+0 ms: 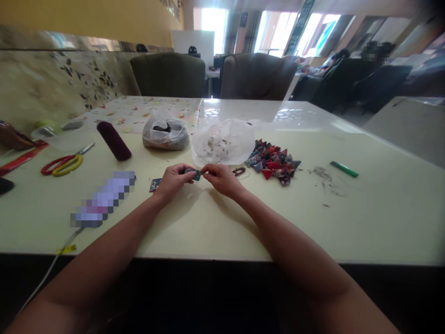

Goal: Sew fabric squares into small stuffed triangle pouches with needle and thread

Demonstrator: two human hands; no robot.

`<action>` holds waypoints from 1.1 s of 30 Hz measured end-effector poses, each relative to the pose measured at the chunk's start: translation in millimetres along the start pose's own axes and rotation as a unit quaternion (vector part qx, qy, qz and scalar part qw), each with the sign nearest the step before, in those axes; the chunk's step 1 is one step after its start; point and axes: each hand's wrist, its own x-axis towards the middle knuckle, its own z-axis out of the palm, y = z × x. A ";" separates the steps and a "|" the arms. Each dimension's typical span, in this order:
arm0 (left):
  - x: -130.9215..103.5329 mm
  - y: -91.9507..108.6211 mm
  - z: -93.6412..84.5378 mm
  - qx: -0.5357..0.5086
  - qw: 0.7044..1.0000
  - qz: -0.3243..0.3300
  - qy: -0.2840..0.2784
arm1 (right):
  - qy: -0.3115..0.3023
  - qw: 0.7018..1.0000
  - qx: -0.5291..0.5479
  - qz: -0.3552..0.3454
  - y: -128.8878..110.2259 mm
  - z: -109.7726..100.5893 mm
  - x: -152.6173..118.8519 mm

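Between the thumb and fingers of my left hand (174, 179) is a small dark-green patterned fabric piece (193, 175). My right hand (221, 178) is closed in a pinch at the right edge of that piece; what its fingertips hold is too small to make out. Under the left wrist lies a patterned fabric scrap (155, 185). Just right of my right hand is a dark red loop (239, 172), with a thin thread curving beside it. Farther right sits a pile of small folded fabric triangles (273, 162) in red, blue and dark prints.
White stuffing lies on an open plastic bag (222, 141) beyond my hands, beside a filled plastic bag (165, 132). To the left are scissors (66, 163), a maroon cylinder (114, 140) and a blurred-out phone-like object (104, 199) with a cable. A green object (344, 169) lies right.
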 end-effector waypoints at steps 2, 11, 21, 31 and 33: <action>0.1 0.1 0.0 0.003 1.000 0.001 -0.001 | -0.001 1.000 -0.002 -0.001 0.2 0.1 0.3; -0.4 2.3 -0.9 0.009 1.000 -0.007 -0.011 | -0.004 1.000 0.009 -0.005 -0.1 0.1 -1.0; 1.8 -0.5 -1.2 -0.034 0.999 -0.038 -0.018 | -0.002 0.999 0.036 -0.002 6.3 -1.1 1.1; 5.8 -3.9 -4.6 -0.101 0.991 -0.069 -0.058 | -0.021 0.995 0.098 -0.025 10.7 -7.3 2.7; 6.5 -5.5 -5.4 -0.120 0.987 -0.078 -0.067 | -0.028 0.992 0.120 -0.022 14.2 -7.6 3.7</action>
